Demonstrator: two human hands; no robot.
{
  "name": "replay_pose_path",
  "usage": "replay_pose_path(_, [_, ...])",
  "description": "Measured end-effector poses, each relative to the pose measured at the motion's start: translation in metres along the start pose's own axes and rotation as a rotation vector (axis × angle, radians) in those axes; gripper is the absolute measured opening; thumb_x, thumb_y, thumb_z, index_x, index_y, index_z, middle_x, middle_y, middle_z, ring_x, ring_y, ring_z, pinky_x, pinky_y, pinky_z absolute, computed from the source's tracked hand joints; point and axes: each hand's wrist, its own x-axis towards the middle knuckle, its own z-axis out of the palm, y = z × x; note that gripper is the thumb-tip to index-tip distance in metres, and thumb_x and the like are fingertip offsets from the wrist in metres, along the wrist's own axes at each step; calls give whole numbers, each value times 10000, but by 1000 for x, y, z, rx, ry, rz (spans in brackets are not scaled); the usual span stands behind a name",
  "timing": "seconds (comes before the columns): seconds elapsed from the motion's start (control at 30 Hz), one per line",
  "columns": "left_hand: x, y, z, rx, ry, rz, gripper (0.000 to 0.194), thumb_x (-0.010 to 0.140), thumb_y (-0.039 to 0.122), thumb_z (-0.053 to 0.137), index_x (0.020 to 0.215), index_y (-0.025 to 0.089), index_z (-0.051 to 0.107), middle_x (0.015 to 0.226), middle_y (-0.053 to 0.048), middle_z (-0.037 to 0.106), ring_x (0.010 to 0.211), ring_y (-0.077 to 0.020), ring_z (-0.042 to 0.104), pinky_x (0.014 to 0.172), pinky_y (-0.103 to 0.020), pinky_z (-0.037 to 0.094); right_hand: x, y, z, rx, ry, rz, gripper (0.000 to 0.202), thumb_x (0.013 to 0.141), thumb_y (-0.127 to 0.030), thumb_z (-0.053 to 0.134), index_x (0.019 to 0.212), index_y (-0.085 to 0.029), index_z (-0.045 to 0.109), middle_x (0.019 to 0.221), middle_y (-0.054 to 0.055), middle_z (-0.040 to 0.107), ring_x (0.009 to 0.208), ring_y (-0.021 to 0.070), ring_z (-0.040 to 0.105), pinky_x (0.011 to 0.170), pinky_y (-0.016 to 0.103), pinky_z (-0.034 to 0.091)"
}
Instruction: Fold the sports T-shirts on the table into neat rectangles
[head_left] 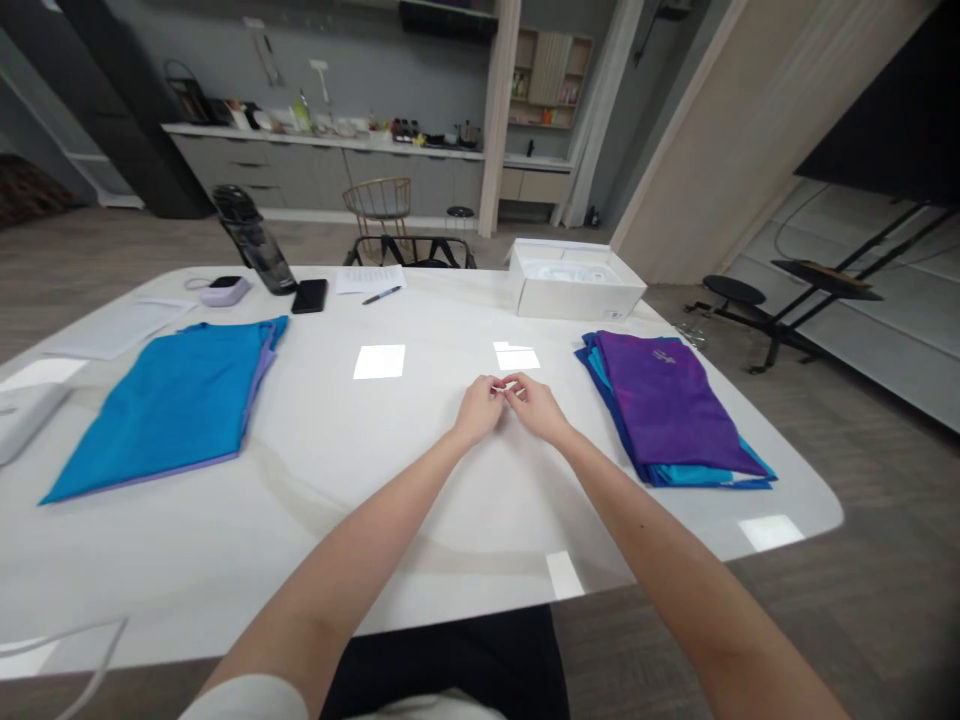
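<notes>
My left hand [480, 407] and my right hand [534, 403] meet over the middle of the white table [322, 440], fingertips together. The fingers of both are closed; whatever they may hold is too small to make out. To the right lies a folded stack of cloth with a purple piece [667, 400] on top and blue pieces under it. On the left a folded blue cloth [180, 400] rests over a lilac one. Neither hand touches the cloths.
Along the far side stand an open white box [566, 298], a dark bottle [259, 245], a phone [310, 296], a lilac case [225, 291], a pen [382, 295] and papers [367, 279]. A white device [26, 420] sits at the left edge, a cable [105, 655] nearer.
</notes>
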Motion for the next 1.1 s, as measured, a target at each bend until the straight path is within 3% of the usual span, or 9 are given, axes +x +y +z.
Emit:
replay_pose_path(0.2, [-25, -67, -106, 20, 189, -58, 262, 831, 65, 516, 1001, 210, 652, 1085, -55, 686, 953, -176, 665, 937, -331, 526, 18, -65, 102, 124, -94, -52, 288, 915, -274, 539, 1197, -282, 593, 866, -28, 707, 632, 155, 628, 655, 273, 466])
replay_pose_path(0.4, [-38, -139, -233, 278, 471, -76, 326, 839, 78, 502, 1116, 199, 626, 1168, -94, 628, 1104, -231, 625, 1007, -379, 492, 29, -125, 183, -42, -170, -197, 195, 956, -296, 544, 1115, -255, 650, 828, -21, 703, 742, 166, 632, 759, 288, 421])
replay_pose_path(0.57, [-43, -182, -341, 667, 632, -209, 370, 870, 118, 492, 1212, 187, 615, 1274, -144, 576, 1221, -290, 558, 1080, -424, 416, 38, -156, 219, -324, -179, -318, 188, 1019, -347, 510, 1065, -226, 646, 954, 42, 730, 964, 219, 633, 893, 355, 357])
replay_pose_path(0.67, [-44, -205, -388, 806, 661, -392, 417, 901, 177, 495, 1312, 165, 566, 1343, -183, 553, 1261, -334, 530, 1100, -481, 376, 41, -161, 223, -429, -179, -337, 216, 1039, -371, 483, 1070, -209, 623, 1038, 79, 728, 1019, 239, 626, 898, 365, 343])
replay_pose_path(0.73, [-43, -219, -408, 825, 605, -511, 413, 924, 239, 495, 1322, 145, 556, 1341, -213, 560, 1257, -367, 531, 1077, -524, 382, 40, -162, 222, -453, -187, -343, 228, 1047, -381, 468, 1066, -209, 616, 1041, 81, 727, 1018, 240, 627, 891, 364, 342])
replay_pose_path(0.83, [-39, -231, -421, 810, 533, -599, 314, 939, 282, 481, 1188, 152, 622, 1295, -224, 590, 1231, -389, 539, 1019, -543, 419, 40, -162, 220, -461, -195, -339, 235, 1052, -383, 458, 1069, -208, 614, 1028, 78, 728, 1005, 238, 630, 883, 362, 343])
replay_pose_path(0.97, [-35, -226, -418, 766, 607, -621, 229, 937, 249, 466, 1051, 180, 652, 1276, -205, 608, 1206, -377, 543, 986, -538, 432, 40, -162, 219, -451, -200, -334, 238, 1048, -382, 466, 1076, -204, 622, 997, 82, 727, 994, 240, 632, 879, 359, 341])
replay_pose_path(1.1, [-39, -203, -403, 774, 735, -496, 217, 966, 262, 444, 1032, 209, 643, 1253, -164, 625, 1203, -347, 527, 1032, -525, 384, 42, -160, 219, -418, -199, -332, 244, 1043, -384, 472, 1066, -203, 634, 938, 73, 721, 947, 228, 632, 859, 345, 341])
